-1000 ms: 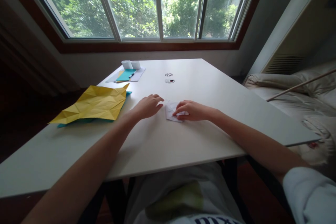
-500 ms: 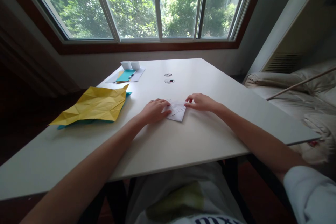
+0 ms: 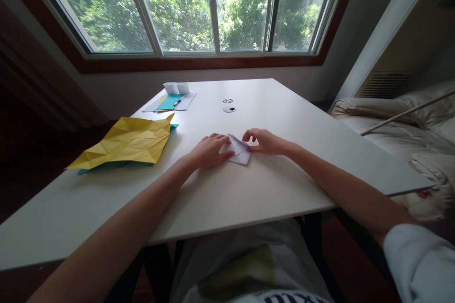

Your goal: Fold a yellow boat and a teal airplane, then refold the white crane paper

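Note:
A small folded white paper (image 3: 240, 155) lies on the white table in front of me, with crease lines and a slanted flap across it. My left hand (image 3: 212, 150) grips its left side, thumb on the near part and fingers at the far left edge. At the right side, my right hand (image 3: 265, 142) pinches the edge of the paper between thumb and curled fingers. The upper flap is slightly raised between the two hands. My fingertips hide parts of its left and right edges.
Creased yellow paper (image 3: 131, 141) over teal paper (image 3: 117, 166) spreads across the table's left side. Farther back are two white folded boxes (image 3: 177, 88), a teal sheet (image 3: 170, 102) and a pen (image 3: 177, 102). Round inserts (image 3: 229, 109) sit in the tabletop.
My right hand has moved slightly left and closed on the paper's right edge. The flap now stands up a little and its outline has changed. My left hand stays nearly in place.

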The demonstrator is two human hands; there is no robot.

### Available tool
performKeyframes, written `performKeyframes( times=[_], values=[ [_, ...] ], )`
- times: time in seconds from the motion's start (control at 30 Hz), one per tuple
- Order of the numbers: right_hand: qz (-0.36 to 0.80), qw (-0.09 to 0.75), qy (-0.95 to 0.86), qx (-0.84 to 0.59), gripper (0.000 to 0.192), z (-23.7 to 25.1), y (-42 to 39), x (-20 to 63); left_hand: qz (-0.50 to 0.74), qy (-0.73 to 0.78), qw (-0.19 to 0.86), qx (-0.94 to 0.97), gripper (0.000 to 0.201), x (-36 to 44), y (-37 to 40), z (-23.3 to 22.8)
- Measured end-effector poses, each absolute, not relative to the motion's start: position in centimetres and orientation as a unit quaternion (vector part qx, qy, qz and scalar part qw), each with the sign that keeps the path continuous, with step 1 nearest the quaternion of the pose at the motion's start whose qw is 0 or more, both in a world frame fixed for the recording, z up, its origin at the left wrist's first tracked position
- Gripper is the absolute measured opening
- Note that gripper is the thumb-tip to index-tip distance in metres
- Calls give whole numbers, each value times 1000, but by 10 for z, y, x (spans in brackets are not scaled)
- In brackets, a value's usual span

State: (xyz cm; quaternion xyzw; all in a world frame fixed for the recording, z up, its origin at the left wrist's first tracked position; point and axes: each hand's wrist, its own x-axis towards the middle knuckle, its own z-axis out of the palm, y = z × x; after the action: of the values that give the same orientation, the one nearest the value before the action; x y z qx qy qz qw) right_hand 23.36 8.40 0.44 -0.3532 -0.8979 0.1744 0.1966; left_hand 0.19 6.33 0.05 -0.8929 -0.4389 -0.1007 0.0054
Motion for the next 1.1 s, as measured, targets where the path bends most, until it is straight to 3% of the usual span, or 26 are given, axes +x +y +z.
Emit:
performKeyframes(
  times=[0.17,0.5,0.67,1.1],
  values=[
    [165,157,-935,-274,21,7,82,235,-112,-427,-6,-897,47,0,67,-3],
    [228,136,-940,-213,18,11,86,241,-158,-353,-52,-921,25,6,68,-4],
    [215,144,-929,-264,18,10,88,241,-183,-311,-49,-931,18,9,65,-2],
    [152,191,-874,-420,19,-3,103,229,-152,-293,-66,-942,33,16,56,5]
  ],
)
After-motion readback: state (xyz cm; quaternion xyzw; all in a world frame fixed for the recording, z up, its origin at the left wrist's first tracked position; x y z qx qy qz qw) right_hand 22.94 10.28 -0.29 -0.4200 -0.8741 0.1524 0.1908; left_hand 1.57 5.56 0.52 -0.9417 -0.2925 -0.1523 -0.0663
